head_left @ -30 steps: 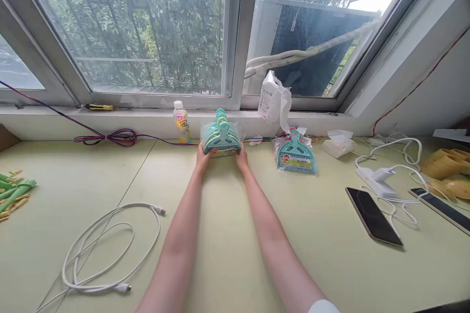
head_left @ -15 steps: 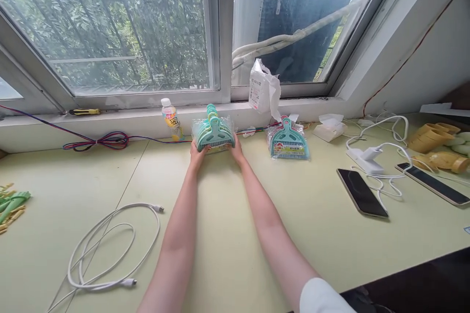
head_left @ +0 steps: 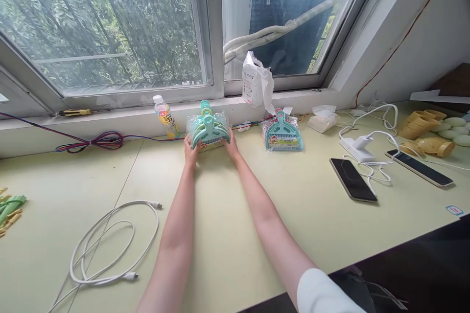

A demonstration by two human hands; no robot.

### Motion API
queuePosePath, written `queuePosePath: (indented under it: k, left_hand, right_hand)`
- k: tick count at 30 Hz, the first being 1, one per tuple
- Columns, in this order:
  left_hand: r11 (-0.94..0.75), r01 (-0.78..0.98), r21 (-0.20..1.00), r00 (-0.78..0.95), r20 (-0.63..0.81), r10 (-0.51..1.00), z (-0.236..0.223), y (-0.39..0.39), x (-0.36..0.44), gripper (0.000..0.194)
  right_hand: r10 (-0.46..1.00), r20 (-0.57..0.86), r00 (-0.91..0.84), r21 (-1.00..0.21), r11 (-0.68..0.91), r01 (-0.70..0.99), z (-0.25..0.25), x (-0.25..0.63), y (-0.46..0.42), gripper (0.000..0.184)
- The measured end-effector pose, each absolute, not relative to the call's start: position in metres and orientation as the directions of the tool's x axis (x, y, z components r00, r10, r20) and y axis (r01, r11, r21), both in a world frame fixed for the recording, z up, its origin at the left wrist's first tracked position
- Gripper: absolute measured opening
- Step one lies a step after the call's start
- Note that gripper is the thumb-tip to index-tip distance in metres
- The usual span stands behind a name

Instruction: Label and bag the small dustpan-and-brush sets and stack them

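Note:
Both my hands are closed around the sides of a stack of teal mini dustpan-and-brush sets in clear plastic wrap, near the window sill. My left hand grips its left edge, thumb at the front. On the right edge is my right hand, its fingers partly hidden behind the wrap. A second wrapped stack of dustpan-and-brush sets, teal in front with some pink behind, stands to the right, apart from my hands. Just left of the held stack is a drink bottle with a white cap.
A white cable lies coiled at front left. Bundled dark wires run along the sill beside a screwdriver. To the right are a tissue pack, a power strip and two phones, the nearer phone lying flat. A white bag leans at the window.
The camera view has shifted slightly, so everything on the table appears a little to the left. My hands keep their grip on the same stack, which has hardly moved on the table.

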State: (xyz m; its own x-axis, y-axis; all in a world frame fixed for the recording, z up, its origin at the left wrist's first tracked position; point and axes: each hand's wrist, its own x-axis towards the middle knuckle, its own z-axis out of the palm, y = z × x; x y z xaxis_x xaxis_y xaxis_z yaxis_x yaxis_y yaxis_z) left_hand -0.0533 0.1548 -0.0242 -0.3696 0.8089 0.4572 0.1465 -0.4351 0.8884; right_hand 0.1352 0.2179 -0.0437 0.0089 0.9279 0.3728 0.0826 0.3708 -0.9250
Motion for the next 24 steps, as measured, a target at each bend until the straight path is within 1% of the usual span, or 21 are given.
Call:
queuePosePath:
  k: [2,4,5,7,8,10,11,14,19,24]
  left_hand:
    - [-0.385,0.143,0.912,-0.416,0.409,0.813,-0.025,0.156,-0.051,0.074]
    - [-0.355,0.162,0.921,-0.469,0.388,0.793,-0.024,0.157,-0.049,0.070]
    - [-0.350,0.196,0.916,-0.498,0.400,0.769,-0.024,0.156,-0.048,0.067]
    - [-0.343,0.321,0.883,-0.548,0.469,0.693,-0.021,0.155,-0.047,0.056]
    - [-0.337,0.398,0.853,-0.561,0.517,0.646,-0.020,0.153,-0.047,0.048]
    - [-0.310,0.530,0.789,-0.569,0.603,0.559,-0.017,0.150,-0.046,0.035]
    - [-0.294,0.572,0.766,-0.571,0.629,0.528,-0.015,0.149,-0.046,0.031]
    - [-0.262,0.618,0.741,-0.578,0.655,0.487,-0.012,0.146,-0.045,0.028]
    - [-0.272,0.625,0.732,-0.583,0.669,0.461,-0.011,0.146,-0.044,0.028]
    - [-0.243,0.660,0.711,-0.568,0.684,0.459,-0.012,0.148,-0.045,0.025]
  right_hand:
    - [0.916,0.399,0.052,-0.915,0.393,0.092,-0.040,0.135,0.217,0.079]
    - [0.885,0.439,0.156,-0.897,0.423,0.130,-0.036,0.137,0.214,0.074]
    - [0.859,0.461,0.223,-0.887,0.436,0.153,-0.033,0.138,0.213,0.071]
    - [0.808,0.488,0.330,-0.873,0.449,0.191,-0.028,0.141,0.210,0.060]
    - [0.799,0.490,0.348,-0.872,0.448,0.199,-0.025,0.142,0.208,0.052]
    - [0.814,0.482,0.324,-0.876,0.440,0.198,-0.021,0.143,0.205,0.040]
    - [0.826,0.477,0.300,-0.878,0.437,0.194,-0.020,0.143,0.203,0.037]
    - [0.829,0.480,0.286,-0.877,0.443,0.186,-0.018,0.143,0.200,0.035]
    - [0.816,0.482,0.321,-0.875,0.424,0.235,-0.019,0.143,0.200,0.037]
    - [0.815,0.480,0.323,-0.874,0.415,0.253,-0.018,0.143,0.202,0.039]
